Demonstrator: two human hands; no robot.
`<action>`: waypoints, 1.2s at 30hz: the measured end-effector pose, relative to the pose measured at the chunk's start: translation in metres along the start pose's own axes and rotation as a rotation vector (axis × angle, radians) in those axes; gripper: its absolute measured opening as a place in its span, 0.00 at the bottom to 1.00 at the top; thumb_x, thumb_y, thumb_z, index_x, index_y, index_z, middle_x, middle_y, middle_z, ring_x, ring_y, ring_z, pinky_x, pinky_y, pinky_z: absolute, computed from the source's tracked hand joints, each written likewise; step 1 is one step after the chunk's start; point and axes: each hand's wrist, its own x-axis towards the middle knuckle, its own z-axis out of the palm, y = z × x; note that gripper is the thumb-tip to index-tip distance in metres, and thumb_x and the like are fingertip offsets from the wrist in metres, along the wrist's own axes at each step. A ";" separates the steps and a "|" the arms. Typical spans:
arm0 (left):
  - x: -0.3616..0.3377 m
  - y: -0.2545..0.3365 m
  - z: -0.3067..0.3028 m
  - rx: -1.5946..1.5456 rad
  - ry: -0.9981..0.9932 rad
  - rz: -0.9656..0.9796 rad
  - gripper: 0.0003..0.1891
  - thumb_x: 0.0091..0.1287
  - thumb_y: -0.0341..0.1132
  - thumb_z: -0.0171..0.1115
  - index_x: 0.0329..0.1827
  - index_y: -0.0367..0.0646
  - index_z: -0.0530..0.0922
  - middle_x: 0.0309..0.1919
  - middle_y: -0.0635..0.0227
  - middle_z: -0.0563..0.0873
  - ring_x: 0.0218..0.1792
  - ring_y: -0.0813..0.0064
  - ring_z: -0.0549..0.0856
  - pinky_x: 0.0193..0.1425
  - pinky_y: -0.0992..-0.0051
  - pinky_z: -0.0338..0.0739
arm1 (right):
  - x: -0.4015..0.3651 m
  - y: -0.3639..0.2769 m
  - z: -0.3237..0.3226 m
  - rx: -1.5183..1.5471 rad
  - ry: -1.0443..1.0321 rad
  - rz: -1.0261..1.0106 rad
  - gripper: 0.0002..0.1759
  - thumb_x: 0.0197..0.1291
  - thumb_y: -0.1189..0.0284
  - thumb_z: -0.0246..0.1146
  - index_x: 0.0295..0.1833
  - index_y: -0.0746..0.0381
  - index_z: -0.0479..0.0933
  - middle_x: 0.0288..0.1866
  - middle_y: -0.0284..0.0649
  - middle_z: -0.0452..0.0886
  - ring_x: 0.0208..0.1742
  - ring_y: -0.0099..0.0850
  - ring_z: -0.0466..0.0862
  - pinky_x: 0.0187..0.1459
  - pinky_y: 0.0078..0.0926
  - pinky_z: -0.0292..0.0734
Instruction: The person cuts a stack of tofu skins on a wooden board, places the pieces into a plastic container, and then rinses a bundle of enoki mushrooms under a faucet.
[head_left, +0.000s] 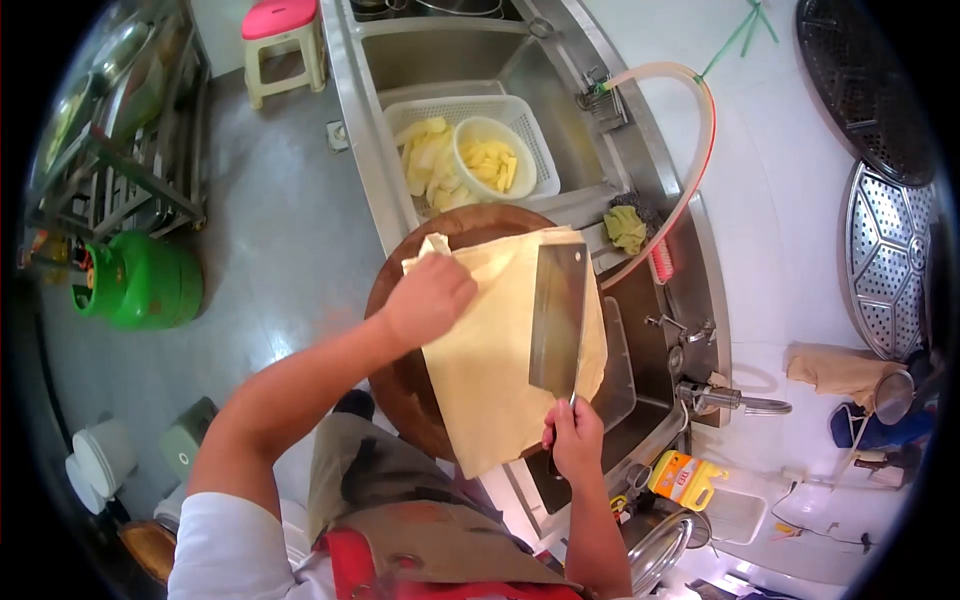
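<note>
A stack of thin, pale yellow tofu skin sheets (485,370) lies on a round wooden chopping board (402,385) and hangs over its near edge. My left hand (430,298) is closed at the far left corner of the sheets, pinching the top one where a crumpled bit sticks up past the knuckles. In my right hand (575,435) is the handle of a cleaver (558,320). Its broad steel blade points away from me and overlaps the right side of the sheets. The fingertips of my left hand are partly hidden.
Beyond the board, a steel sink (440,60) holds a white basket (535,125) and a bowl (470,135) of cut yellow pieces. A hose (700,160) arches on the right, near a faucet (720,398). A green gas cylinder (150,280) and a stool (283,45) stand left.
</note>
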 end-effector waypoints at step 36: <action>-0.046 0.033 -0.036 -0.466 0.126 -0.657 0.22 0.53 0.24 0.65 0.53 0.33 0.74 0.45 0.52 0.78 0.45 0.56 0.79 0.51 0.64 0.76 | 0.011 -0.034 0.014 -0.129 0.032 -0.024 0.15 0.73 0.68 0.53 0.33 0.65 0.71 0.24 0.32 0.73 0.21 0.17 0.72 0.24 0.16 0.68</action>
